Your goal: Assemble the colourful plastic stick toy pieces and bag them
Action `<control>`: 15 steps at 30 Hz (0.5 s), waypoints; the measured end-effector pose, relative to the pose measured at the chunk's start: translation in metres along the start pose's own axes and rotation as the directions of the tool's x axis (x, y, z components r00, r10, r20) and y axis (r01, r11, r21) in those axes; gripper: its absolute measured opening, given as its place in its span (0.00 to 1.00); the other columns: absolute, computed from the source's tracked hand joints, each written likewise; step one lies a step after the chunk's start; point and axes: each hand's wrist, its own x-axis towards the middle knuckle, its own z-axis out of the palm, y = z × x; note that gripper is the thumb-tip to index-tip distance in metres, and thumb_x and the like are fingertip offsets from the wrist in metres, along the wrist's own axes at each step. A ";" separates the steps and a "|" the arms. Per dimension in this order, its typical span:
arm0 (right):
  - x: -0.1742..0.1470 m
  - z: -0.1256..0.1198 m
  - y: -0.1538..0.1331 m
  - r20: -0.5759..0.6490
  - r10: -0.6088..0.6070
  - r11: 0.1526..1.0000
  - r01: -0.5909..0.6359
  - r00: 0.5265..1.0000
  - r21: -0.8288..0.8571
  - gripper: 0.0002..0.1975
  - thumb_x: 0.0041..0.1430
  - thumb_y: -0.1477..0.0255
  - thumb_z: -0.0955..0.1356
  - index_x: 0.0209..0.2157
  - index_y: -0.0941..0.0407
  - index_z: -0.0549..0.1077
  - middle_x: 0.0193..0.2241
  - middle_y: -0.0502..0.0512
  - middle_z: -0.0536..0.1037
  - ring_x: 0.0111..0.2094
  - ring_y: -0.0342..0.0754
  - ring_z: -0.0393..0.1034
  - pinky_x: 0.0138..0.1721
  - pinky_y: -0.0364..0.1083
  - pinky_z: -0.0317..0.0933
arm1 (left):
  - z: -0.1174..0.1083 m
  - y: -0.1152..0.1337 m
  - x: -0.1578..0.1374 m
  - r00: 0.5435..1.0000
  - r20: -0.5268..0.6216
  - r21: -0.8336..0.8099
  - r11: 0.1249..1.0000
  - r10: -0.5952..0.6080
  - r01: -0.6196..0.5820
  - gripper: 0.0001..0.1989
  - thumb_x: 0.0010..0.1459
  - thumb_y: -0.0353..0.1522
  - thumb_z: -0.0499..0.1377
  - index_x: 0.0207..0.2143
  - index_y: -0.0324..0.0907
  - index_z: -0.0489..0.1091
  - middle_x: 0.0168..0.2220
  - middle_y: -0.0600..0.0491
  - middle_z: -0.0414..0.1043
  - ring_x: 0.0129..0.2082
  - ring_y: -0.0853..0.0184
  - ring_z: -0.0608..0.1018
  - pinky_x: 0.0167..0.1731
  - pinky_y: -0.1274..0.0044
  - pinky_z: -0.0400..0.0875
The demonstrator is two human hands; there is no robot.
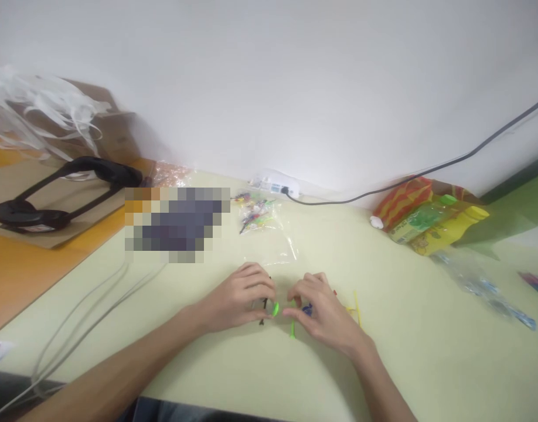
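Over the pale green table (251,375) my left hand (245,293) pinches a small bright green plastic piece (276,309) between thumb and fingertips. A small black piece (262,322) shows by its thumb. Just across a narrow gap, my right hand (317,308) has its thumb and curled forefinger apart, with nothing visible between the tips. Under its palm sits a blue round piece (307,310), partly covered. A thin green stick (292,330) lies below that thumb. Yellow sticks (357,308) and a bit of red (335,292) lie beyond the right hand.
Behind the hands lies a clear bag (262,220) of small coloured parts. A white power strip (275,184) with a black cable stands against the wall. Drink bottles (427,223) are at right, a blurred-out dark object (181,223) at left, beside grey cables (97,310).
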 end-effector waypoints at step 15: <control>-0.001 0.008 0.011 0.033 0.072 0.970 -0.062 0.997 -0.234 0.08 0.58 0.76 0.69 0.26 0.55 0.68 0.29 0.50 0.74 0.39 0.50 0.62 0.47 0.55 0.48 | 0.007 -0.017 -0.011 0.977 -0.206 -0.028 0.998 -0.060 0.055 0.08 0.63 0.29 0.64 0.45 0.42 0.73 0.41 0.49 0.79 0.44 0.63 0.79 0.50 0.67 0.71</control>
